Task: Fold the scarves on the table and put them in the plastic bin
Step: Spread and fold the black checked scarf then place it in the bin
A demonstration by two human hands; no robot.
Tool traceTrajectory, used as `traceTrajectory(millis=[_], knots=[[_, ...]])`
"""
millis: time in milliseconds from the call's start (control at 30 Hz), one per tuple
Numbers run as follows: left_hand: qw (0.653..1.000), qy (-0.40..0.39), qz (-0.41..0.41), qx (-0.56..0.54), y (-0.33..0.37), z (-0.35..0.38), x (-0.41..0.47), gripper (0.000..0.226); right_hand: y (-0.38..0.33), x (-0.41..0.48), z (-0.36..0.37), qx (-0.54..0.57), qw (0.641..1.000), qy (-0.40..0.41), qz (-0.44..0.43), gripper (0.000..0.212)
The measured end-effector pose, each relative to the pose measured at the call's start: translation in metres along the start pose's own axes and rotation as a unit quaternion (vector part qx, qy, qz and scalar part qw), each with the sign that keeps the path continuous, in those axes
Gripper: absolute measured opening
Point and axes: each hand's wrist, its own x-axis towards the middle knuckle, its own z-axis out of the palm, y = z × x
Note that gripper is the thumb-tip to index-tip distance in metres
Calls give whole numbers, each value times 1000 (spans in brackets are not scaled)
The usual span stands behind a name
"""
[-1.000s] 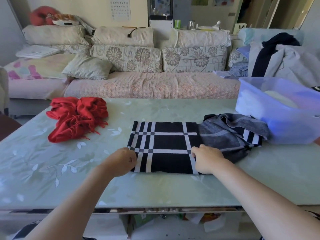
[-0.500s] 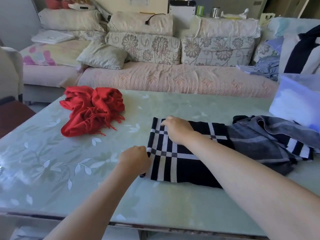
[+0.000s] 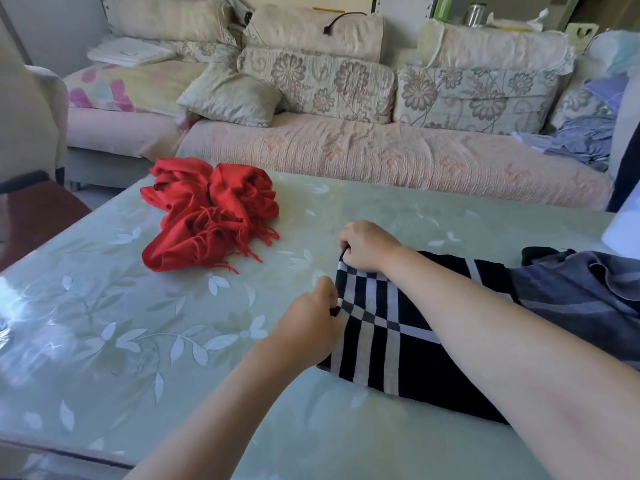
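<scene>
A black scarf with white checks (image 3: 388, 344) lies partly folded on the green glass table (image 3: 104, 341), its grey loose end (image 3: 581, 292) bunched to the right. My right hand (image 3: 367, 245) grips the scarf's far left corner. My left hand (image 3: 308, 325) pinches its left edge nearer to me. A crumpled red fringed scarf (image 3: 207, 216) sits on the table to the far left, apart from both hands. Only a sliver of the plastic bin (image 3: 623, 226) shows at the right edge.
A floral sofa (image 3: 346, 147) with cushions runs behind the table. A pile of blue clothes (image 3: 581, 140) lies on its right end. A chair (image 3: 27, 126) stands at the left. The table's front edge runs along the bottom left.
My right hand moved from the scarf's near edge to its far left corner and closed on it. My left hand stays at the left edge. The view swung left, pushing the bin almost out of frame.
</scene>
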Motion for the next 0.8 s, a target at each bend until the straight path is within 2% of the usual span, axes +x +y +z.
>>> traceTrajectory(millis=[133,233,367,500,567,667,733,800], knots=[[1000,0,-18,-3,-19,-14,10,26,-13,16,-7,60,993,94,39,15],[997,9,-18,76,-42,-39,16,38,-33,37,-8,97,985,142,32,12],[989,-1,-40,142,-85,-72,20,44,-72,66,-1,121,985,120,-10,18],[978,61,-86,182,-123,-96,15,40,-118,99,7,143,981,125,-35,21],[969,67,-137,193,-136,-104,11,39,-142,114,13,141,986,84,-35,25],[939,70,-192,276,-139,-102,5,38,-167,123,26,95,995,-8,-17,62],[925,122,-169,319,-135,-97,7,36,-170,119,32,84,996,-18,-6,75],[933,179,-98,296,-129,-90,15,39,-164,106,34,86,996,-6,-7,76]])
